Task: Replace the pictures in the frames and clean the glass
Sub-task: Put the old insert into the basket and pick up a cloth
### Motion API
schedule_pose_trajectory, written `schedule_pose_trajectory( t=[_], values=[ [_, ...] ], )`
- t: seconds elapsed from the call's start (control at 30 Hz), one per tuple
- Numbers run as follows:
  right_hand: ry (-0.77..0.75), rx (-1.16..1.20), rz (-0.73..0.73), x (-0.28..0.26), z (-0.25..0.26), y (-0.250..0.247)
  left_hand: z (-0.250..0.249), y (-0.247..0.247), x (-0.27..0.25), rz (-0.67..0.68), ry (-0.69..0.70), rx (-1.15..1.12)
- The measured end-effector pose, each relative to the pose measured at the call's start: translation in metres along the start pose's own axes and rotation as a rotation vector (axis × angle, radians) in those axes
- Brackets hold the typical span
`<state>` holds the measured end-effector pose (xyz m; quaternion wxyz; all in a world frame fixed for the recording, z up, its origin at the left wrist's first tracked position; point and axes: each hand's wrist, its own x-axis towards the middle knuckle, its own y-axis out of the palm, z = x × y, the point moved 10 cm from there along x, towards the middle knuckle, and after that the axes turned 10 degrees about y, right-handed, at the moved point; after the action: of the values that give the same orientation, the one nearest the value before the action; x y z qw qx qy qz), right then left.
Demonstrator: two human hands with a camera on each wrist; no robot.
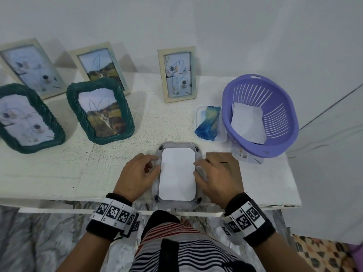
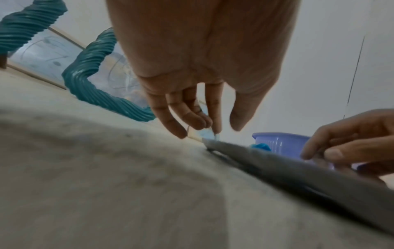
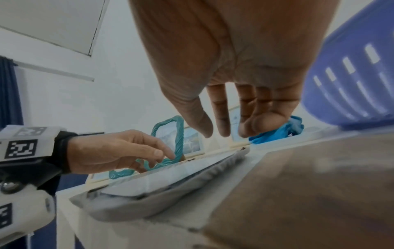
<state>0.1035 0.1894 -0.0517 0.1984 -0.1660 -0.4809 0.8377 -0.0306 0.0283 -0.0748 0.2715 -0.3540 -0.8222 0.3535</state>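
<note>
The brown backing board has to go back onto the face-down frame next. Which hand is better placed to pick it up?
Right. The brown backing board lies directly under the right hand, beside the face-down frame. The left hand is on the frame's far side and would have to cross it.

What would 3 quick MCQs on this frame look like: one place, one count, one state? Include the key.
1. Where does the blue cloth lie?
A. in the purple basket
B. in a clear tray left of the purple basket
C. on the brown backing board

2. How many picture frames stand upright at the back of the table?
A. three
B. five
C. seven

3. How does the grey frame lie?
A. face down, back open, white sheet in it
B. upright against the wall
C. closed, backing board on

Key: B, the cloth sits in the tray beside the basket; B, three cream and two green ones stand; A, the brown backing board lies beside it, with the left hand and right hand at the sheet's edges.
</note>
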Motion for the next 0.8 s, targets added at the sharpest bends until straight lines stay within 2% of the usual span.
schedule_pose_trajectory(
  t=[0.1,0.23,0.3,0.47,0.8],
  values=[
    [0.063,-0.184,-0.159,-0.006,-0.018,-0.017,0.004,0.0,-0.006,-0.033,0.087,-0.033],
    [0.423,-0.37,-0.077,-0.017,-0.063,-0.017,0.004,0.006,-0.014,-0.026,0.203,-0.058],
    [0.505,-0.37,-0.05,-0.025,-0.072,-0.017,0.006,0.01,-0.017,-0.002,0.263,-0.045],
    [0.598,-0.256,-0.043,-0.038,-0.083,-0.012,0.013,0.014,-0.019,0.017,0.279,-0.065],
    [0.632,0.087,-0.011,-0.05,-0.097,-0.029,0.014,0.016,-0.02,0.014,0.302,-0.04]
  ],
)
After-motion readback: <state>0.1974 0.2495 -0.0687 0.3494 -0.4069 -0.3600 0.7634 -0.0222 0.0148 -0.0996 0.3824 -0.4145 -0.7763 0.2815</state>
